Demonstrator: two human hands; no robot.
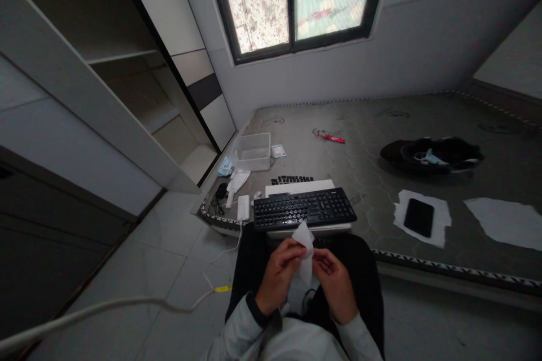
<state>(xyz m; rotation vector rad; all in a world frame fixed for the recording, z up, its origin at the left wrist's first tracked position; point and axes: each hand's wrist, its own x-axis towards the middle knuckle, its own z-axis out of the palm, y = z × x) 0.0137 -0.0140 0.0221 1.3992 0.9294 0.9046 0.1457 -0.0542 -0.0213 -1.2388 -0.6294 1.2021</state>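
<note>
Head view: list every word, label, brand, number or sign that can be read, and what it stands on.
No text is legible.
Black computer keyboard: key legends and upper-right mark too small to read.
Small flat packet: print too blurred to read.
Yellow cable tag: no readable writing.

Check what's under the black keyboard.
White material shows past the far and near edges of the black keyboard. The middle is covered, so whether it's one piece, or anything else lies there, can't be seen.
</note>
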